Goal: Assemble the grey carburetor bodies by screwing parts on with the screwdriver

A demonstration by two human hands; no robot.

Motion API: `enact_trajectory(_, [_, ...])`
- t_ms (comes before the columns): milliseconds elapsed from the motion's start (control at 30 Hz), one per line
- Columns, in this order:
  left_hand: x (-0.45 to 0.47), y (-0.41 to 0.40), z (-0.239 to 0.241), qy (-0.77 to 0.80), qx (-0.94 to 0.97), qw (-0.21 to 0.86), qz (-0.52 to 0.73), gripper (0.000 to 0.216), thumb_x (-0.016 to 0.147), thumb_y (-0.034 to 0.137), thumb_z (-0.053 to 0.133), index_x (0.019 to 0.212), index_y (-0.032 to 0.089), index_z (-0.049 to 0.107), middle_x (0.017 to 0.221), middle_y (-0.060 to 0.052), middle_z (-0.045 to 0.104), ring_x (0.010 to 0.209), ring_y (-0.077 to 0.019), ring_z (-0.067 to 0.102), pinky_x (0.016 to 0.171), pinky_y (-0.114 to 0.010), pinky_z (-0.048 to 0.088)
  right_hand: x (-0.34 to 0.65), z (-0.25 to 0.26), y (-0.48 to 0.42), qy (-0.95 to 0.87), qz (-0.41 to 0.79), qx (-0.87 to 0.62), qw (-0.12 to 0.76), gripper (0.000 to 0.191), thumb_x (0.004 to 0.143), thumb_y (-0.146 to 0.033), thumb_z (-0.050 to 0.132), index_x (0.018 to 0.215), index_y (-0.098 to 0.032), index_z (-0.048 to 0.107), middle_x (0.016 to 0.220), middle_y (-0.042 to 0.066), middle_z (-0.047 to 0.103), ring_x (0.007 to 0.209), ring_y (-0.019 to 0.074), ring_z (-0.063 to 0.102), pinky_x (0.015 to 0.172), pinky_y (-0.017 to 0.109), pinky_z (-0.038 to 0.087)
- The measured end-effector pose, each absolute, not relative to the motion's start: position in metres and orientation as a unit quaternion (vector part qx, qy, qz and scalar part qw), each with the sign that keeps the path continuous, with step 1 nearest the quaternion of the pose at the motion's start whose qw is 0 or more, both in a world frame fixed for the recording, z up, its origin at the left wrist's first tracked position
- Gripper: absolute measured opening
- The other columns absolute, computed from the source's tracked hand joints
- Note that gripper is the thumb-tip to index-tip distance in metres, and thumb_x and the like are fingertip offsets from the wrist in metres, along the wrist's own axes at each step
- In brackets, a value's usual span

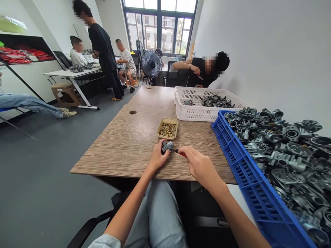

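Note:
My left hand (158, 156) is closed around a small grey metal casting (167, 146), pressing it on the wooden table (124, 144). My right hand (198, 163) grips a screwdriver with a red handle (182, 154); its thin shaft points left into the casting. Just beyond the casting stands a small tan tray of brass screws (167, 128).
A blue crate (248, 175) heaped with grey metal castings fills the right side. A white basket (199, 112) with a few castings sits behind it. A person sits at the table's far end; other people work at a white table at the back left beside a floor fan (151, 64).

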State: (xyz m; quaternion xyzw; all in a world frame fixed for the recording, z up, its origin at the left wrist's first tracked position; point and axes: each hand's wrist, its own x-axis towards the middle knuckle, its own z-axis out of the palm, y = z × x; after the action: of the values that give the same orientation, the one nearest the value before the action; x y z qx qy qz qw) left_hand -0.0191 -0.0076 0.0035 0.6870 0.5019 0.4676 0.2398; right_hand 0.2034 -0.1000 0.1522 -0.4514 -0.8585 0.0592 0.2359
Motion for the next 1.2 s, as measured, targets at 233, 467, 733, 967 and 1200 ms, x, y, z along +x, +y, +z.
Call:
enact_trajectory(233, [-0.019, -0.008, 0.004, 0.504, 0.69, 0.235, 0.463, 0.056, 0.094, 0.024, 0.066, 0.149, 0.026, 0.054, 0.135, -0.01, 0.072, 0.121, -0.0295, 0.066, 0.111, -0.049, 0.05, 0.201, 0.146, -0.101, -0.823, 0.048, -0.51, 0.244, 0.03, 0.108, -0.011, 0.046, 0.129, -0.025, 0.061, 0.127, 0.006, 0.078, 0.11, 0.0204, 0.078, 0.078, 0.027, 0.053])
enact_trajectory(467, [-0.02, -0.007, 0.003, 0.499, 0.691, 0.237, 0.466, 0.056, 0.094, 0.024, 0.065, 0.149, 0.027, 0.053, 0.138, -0.01, 0.072, 0.128, -0.0297, 0.065, 0.116, -0.05, 0.048, 0.199, 0.143, -0.1, -0.805, -0.009, -0.558, 0.201, 0.016, 0.114, -0.035, 0.052, 0.119, -0.024, 0.063, 0.103, 0.006, 0.082, 0.089, 0.0226, 0.078, 0.062, 0.028, 0.037])
enact_trajectory(733, [-0.019, -0.006, 0.001, 0.502, 0.69, 0.232, 0.468, 0.055, 0.095, 0.025, 0.066, 0.148, 0.027, 0.054, 0.14, -0.01, 0.072, 0.129, -0.0302, 0.065, 0.116, -0.05, 0.047, 0.19, 0.143, -0.095, -0.749, -0.056, -0.65, 0.116, 0.044, 0.116, -0.055, 0.044, 0.099, -0.02, 0.065, 0.074, 0.007, 0.077, 0.067, 0.0236, 0.074, 0.058, 0.031, 0.019])
enact_trajectory(967, [-0.018, -0.006, 0.003, 0.513, 0.678, 0.227, 0.475, 0.054, 0.093, 0.022, 0.067, 0.146, 0.026, 0.055, 0.14, -0.011, 0.071, 0.127, -0.0304, 0.065, 0.115, -0.05, 0.048, 0.196, 0.146, -0.096, -0.776, -0.043, -0.613, 0.146, 0.034, 0.116, -0.051, 0.048, 0.107, -0.022, 0.065, 0.079, 0.004, 0.078, 0.072, 0.0231, 0.075, 0.058, 0.031, 0.022])
enact_trajectory(1200, [-0.019, -0.007, 0.004, 0.508, 0.683, 0.227, 0.473, 0.052, 0.095, 0.023, 0.064, 0.147, 0.026, 0.054, 0.138, -0.01, 0.071, 0.124, -0.0295, 0.065, 0.113, -0.048, 0.049, 0.21, 0.152, -0.097, -0.823, -0.011, -0.512, 0.246, 0.016, 0.113, -0.021, 0.052, 0.122, -0.026, 0.065, 0.12, 0.004, 0.079, 0.107, 0.0203, 0.074, 0.07, 0.029, 0.043])
